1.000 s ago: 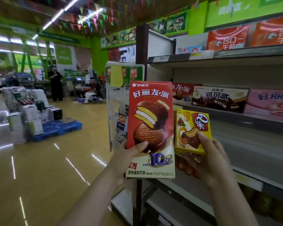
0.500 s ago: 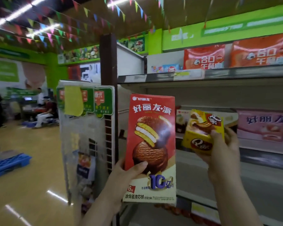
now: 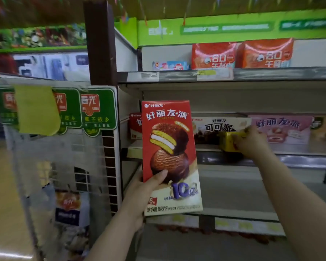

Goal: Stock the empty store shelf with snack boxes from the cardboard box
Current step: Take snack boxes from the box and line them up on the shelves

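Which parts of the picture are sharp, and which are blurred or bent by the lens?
Head view: the red box in the left hand is sharp, print readable; the yellow box and right hand are motion-smeared; the shelf edges bow from wide-angle distortion; the corners are dim and soft.

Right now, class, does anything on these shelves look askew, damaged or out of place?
Nothing looks damaged or spilled. The only mismatch is the small yellow snack box, which the right hand holds at the shelf edge in front of a brown cocoa pie box. The left hand holds the red pie box upright.
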Tool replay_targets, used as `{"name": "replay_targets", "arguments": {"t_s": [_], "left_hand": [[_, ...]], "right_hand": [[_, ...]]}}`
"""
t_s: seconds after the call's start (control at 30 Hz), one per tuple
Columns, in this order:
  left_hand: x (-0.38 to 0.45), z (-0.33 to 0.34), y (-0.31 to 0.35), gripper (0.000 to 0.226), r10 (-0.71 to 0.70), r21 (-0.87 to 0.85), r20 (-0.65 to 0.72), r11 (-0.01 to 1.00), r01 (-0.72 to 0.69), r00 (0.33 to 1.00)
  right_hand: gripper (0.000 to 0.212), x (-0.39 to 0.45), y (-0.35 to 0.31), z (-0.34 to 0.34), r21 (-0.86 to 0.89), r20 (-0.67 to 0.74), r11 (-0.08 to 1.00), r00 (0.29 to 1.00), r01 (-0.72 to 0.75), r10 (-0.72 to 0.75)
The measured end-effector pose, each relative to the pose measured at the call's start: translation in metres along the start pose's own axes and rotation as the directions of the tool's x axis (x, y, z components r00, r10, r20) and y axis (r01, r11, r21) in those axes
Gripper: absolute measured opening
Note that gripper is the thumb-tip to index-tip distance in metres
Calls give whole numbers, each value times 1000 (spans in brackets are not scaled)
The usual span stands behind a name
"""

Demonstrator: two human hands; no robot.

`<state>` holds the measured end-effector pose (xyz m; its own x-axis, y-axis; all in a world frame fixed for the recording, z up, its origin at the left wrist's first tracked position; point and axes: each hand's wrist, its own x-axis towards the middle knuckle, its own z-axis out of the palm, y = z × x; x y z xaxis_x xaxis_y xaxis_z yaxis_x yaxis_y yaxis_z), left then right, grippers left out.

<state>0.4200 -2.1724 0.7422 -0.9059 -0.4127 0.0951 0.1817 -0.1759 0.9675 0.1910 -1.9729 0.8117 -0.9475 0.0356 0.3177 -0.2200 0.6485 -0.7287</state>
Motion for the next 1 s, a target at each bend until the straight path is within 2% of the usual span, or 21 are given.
{"name": "replay_targets", "arguments": {"t_s": [0.07,0.1,0.13,0.17,0.2,0.23,0.27,0.3,0.33,0.43,0.5,0.53,0.57,0.6,0.63,0.7,0.8,0.87,0.93,0.97,1.0], "left_hand": [[3,-12,7,53,-1,14,43,1000,0,999],[4,-19,9,54,-3,21,73,1000,2,997],[4,-24,11,54,-1,24,99,1000,-1,995],[3,-27,11,55,-4,22,125,1000,1,992],[2,-31,12,55,-11,21,156,1000,8,988],[0,-32,12,52,-18,21,174,1000,15,985],[-2,-33,12,47,-22,19,197,1000,19,980],[-5,-33,11,41,-17,6,212,1000,17,977],[-6,-32,11,33,-11,-7,226,1000,13,974],[-16,-31,16,27,-3,20,265,1000,-3,964],[-17,-31,21,51,62,110,215,990,-87,975],[-18,-32,27,63,102,149,168,981,-127,981],[-18,-35,33,67,129,126,145,981,-147,981],[-17,-38,43,66,148,50,122,987,-155,981],[-14,-46,51,63,138,-48,135,990,-133,981],[-13,-60,71,66,118,-171,188,982,-86,975],[-21,-65,88,66,39,-140,315,990,6,948],[-20,-56,87,51,-11,-111,326,993,50,945],[-18,-46,80,45,-44,-98,284,992,75,958],[-15,-43,77,49,-33,-114,240,991,62,970],[-11,-42,73,55,-8,-139,186,990,35,982]], "right_hand": [[61,-23,-8,-2,-104,-88,994,996,19,-29],[64,-40,-13,-1,-124,-169,989,981,77,-97],[65,-58,-20,0,-78,-209,982,960,175,-187],[62,-80,-29,3,79,-184,962,952,261,-243],[59,-105,-40,7,322,-73,912,968,253,-242],[62,-128,-51,12,554,144,823,959,127,-246],[72,-147,-58,17,687,334,725,906,-45,-261],[80,-159,-60,23,718,442,681,851,-146,-284],[84,-167,-59,27,724,479,669,819,-167,-314],[81,-182,-62,25,754,338,651,902,-90,-267],[70,-183,-64,21,723,206,689,940,40,-271],[66,-186,-68,17,634,118,755,944,167,-309],[66,-188,-70,15,456,0,828,930,327,-367],[68,-187,-71,12,200,-131,842,865,502,-485],[70,-187,-69,13,-76,-220,785,758,614,-614],[64,-177,-56,19,-489,-250,526,465,696,-849],[47,-167,-37,27,-684,-259,279,133,674,-957],[40,-161,-31,28,-716,-271,181,-31,674,-962],[41,-159,-29,27,-710,-218,103,-78,696,-973],[41,-159,-29,25,-683,-178,89,-47,725,-983],[43,-158,-28,22,-635,-135,104,23,766,-991]]}}
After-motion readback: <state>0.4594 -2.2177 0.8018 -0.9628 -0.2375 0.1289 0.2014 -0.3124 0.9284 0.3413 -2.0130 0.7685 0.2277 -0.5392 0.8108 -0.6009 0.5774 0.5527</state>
